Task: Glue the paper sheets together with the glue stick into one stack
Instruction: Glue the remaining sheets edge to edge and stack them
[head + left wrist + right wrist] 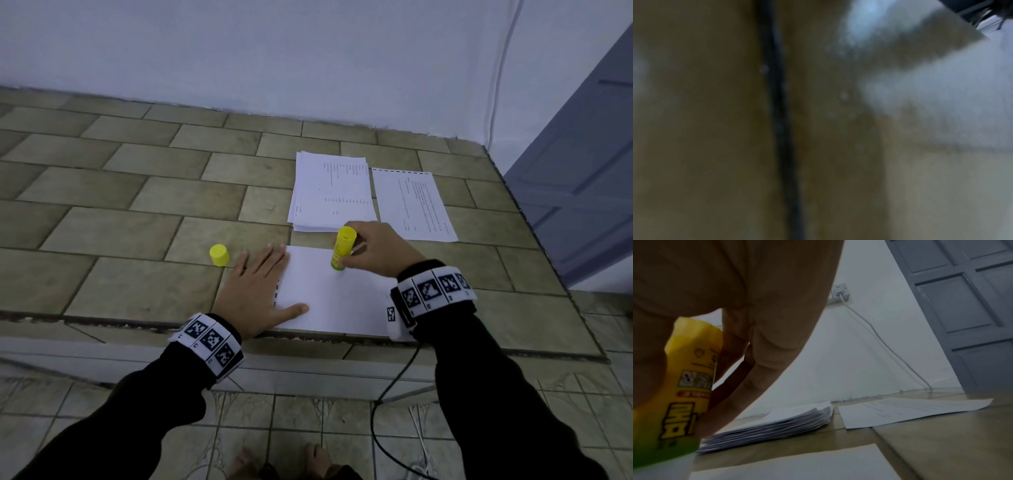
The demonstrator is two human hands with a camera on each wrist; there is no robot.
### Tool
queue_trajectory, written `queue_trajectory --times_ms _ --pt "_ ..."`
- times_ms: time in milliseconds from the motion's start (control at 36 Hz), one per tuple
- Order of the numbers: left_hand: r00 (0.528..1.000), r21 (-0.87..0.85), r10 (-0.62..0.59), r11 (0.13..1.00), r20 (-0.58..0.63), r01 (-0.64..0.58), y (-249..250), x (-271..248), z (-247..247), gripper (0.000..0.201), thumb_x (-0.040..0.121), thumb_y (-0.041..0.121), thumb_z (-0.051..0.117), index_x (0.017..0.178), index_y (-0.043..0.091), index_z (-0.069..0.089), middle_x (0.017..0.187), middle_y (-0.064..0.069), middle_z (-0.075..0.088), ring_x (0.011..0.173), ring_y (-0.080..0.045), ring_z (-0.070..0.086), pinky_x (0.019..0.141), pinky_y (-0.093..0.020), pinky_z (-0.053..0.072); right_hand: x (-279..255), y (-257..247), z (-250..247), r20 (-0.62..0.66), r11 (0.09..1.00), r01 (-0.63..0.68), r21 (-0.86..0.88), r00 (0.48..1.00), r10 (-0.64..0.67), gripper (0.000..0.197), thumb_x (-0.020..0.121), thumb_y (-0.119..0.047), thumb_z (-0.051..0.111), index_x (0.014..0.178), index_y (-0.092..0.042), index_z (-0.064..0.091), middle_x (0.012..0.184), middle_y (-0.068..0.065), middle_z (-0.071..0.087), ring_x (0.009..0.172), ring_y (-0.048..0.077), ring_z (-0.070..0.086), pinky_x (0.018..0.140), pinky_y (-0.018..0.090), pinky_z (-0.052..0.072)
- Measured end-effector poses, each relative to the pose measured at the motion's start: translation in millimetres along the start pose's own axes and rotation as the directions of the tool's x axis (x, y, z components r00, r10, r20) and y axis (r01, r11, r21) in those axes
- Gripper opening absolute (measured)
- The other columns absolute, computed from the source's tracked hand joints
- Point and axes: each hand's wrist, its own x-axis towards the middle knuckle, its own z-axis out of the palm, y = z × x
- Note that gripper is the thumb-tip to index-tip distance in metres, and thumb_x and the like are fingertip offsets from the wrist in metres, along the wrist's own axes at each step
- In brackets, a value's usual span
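A blank white sheet (329, 294) lies at the near edge of the tiled counter. My left hand (255, 291) presses flat on its left edge, fingers straight. My right hand (370, 248) grips the yellow glue stick (342, 248), held upside down with its tip on the sheet's far part. In the right wrist view the glue stick (682, 394) shows between my fingers (764, 353). Its yellow cap (219, 255) stands on the counter left of my left hand. A stack of printed sheets (330, 192) lies beyond the blank sheet, and a single printed sheet (412, 204) lies to its right.
The tiled counter (137, 212) runs left and back to a white wall. A grey door (579, 171) stands at the right. A white cable (879, 339) runs down the wall from a socket. A black cable (394, 387) hangs from my right wrist. The left wrist view is a blur.
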Motion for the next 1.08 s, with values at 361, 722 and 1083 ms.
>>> queue_trajectory --times_ms 361,722,1083 --pt "1.0 -0.04 0.0 0.999 -0.02 -0.001 1.0 -1.0 -1.9 0.118 0.066 0.092 0.003 0.157 0.016 0.011 0.164 0.005 0.002 0.15 -0.01 -0.005 0.119 -0.039 -0.011 -6.2 11.9 -5.7 -0.064 0.997 -0.017 0.076 0.998 0.022 0.012 0.073 -0.009 0.077 0.075 -0.011 0.065 0.084 0.0 0.072 0.084 0.017 0.069 0.081 0.042 0.055" --pt "1.0 -0.005 0.0 1.0 -0.004 0.0 1.5 -0.5 -0.3 0.124 0.063 0.093 -0.011 0.156 0.015 0.011 0.164 0.004 0.002 0.15 -0.012 -0.004 0.121 -0.043 -0.006 -100.2 30.9 -22.6 0.019 0.974 -0.144 0.176 0.99 0.143 0.027 0.069 -0.011 0.085 0.092 -0.018 0.074 0.084 -0.006 0.074 0.081 0.009 0.07 0.075 0.024 0.057" --pt "1.0 -0.012 0.01 1.0 0.002 -0.01 1.2 -0.6 -1.5 0.123 0.064 0.093 -0.011 0.156 0.014 0.011 0.164 0.003 0.003 0.151 -0.013 -0.003 0.121 -0.043 -0.006 -79.7 35.3 -28.6 -0.018 0.992 -0.083 0.097 0.996 0.085 0.026 0.07 -0.012 0.085 0.093 -0.017 0.073 0.088 -0.004 0.073 0.082 0.007 0.068 0.075 0.02 0.056"
